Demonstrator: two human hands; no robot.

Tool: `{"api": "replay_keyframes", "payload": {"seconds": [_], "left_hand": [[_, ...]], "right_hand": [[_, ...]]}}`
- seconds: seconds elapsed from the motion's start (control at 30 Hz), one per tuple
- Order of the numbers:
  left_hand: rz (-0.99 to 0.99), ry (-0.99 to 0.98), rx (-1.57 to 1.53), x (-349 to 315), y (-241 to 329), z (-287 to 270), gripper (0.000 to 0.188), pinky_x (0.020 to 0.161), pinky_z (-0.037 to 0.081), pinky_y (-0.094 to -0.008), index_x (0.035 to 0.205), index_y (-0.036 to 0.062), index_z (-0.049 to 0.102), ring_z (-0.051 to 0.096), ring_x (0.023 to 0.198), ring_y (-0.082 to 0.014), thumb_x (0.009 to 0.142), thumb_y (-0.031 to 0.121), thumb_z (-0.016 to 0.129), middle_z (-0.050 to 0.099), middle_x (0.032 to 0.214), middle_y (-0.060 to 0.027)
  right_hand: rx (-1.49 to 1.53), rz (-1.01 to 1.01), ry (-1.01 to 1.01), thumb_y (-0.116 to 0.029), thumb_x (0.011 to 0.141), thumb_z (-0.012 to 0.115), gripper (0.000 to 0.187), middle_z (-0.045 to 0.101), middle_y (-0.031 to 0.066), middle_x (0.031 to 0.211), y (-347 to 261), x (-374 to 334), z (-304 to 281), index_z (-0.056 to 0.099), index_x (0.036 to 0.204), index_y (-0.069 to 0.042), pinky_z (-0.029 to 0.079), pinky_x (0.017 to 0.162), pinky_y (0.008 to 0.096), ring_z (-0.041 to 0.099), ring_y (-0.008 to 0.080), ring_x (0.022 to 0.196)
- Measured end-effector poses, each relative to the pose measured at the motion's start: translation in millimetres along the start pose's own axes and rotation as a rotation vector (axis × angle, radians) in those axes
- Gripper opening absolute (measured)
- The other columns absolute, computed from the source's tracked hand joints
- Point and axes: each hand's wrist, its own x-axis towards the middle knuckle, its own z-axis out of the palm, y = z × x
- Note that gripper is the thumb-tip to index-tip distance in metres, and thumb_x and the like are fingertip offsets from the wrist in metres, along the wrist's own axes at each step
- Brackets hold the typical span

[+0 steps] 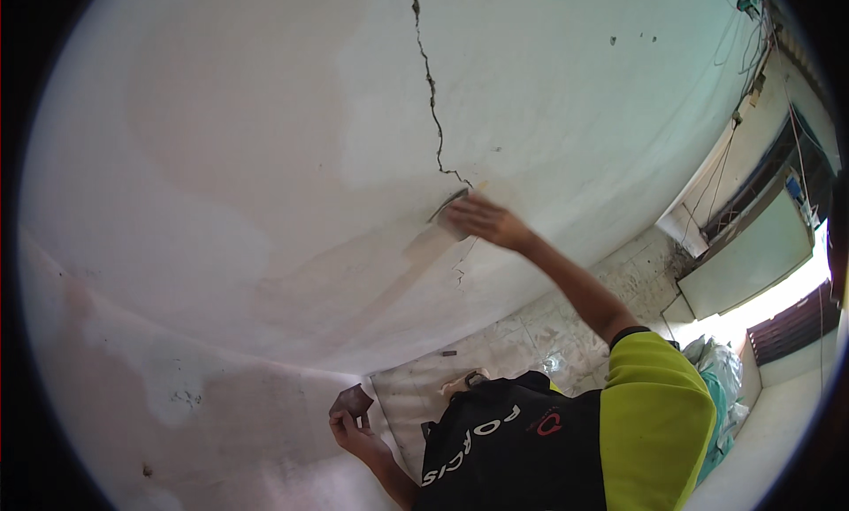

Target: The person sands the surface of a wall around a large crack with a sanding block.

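At the left, low in the view, we find the bare left hand [354, 431], its fingers pinched on a flat, angular, reddish-brown piece [352, 400] (we cannot make out its material), which stands up past the fingertips. This hand sits low, well apart from the long, jagged, dark crack [432, 84] in the pale, patchily stained plaster wall [265, 77].

Moving right, we follow that crack down from the upper edge, slightly rightward, until it ends just beside the right hand. There we see a flat, greyish tool with a dark, slightly curved edge [448, 207] against the wall, lying to the left of the bare right hand [492, 223] and partly covered by its fingers. Its long dark edge slants from lower left to upper right, across the general line of the crack, whose lower end meets it near the upper right tip. The right hand is by far the nearer to the crack; its fingers lie nearly straight and close together, holding the tool to the plaster, though blur hides how the thumb sits. Farther right, we see the outstretched forearm leading back to a bright yellow-green fabric sleeve [659, 405]
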Motion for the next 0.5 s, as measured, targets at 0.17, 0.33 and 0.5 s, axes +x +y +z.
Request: {"api": "replay_keyframes", "payload": {"seconds": [0.17,0.33,0.5], "left_hand": [[0.003,-0.025,0.037,4,0,-14,0.006,0.094,0.045,-0.0414,0.103,0.0122,0.053,0.055,0.111,-0.0216,0.097,0.014,0.053,0.056,0.116,-0.0058],[-0.005,-0.038,0.048,8,-7,-9,0.006,0.095,0.045,-0.0412,0.102,0.0118,0.054,0.055,0.112,-0.0212,0.097,0.014,0.052,0.056,0.116,-0.0055],[-0.053,-0.131,0.075,1,-8,16,0.021,0.095,0.045,-0.0417,0.116,0.0085,0.056,0.054,0.115,-0.0223,0.096,0.012,0.051,0.056,0.120,-0.0075]], "right_hand": [[-0.192,0.347,0.428,0.008,0.079,0.053,0.047,0.059,0.0106,0.132,81,25,-102,0.061,0.123,-0.004,0.039,0.112,0.0425,0.052,0.0279,0.128],[-0.126,0.710,0.608,0.018,0.081,0.047,0.054,0.051,0.0165,0.139,54,21,-74,0.057,0.127,-0.006,0.042,0.108,0.0421,0.042,0.0320,0.134],[0.602,1.143,-0.107,0.007,0.092,0.049,0.034,0.066,0.0172,0.118,-27,-65,-14,0.058,0.123,0.000,0.052,0.094,0.0385,0.065,0.0308,0.108]]}}
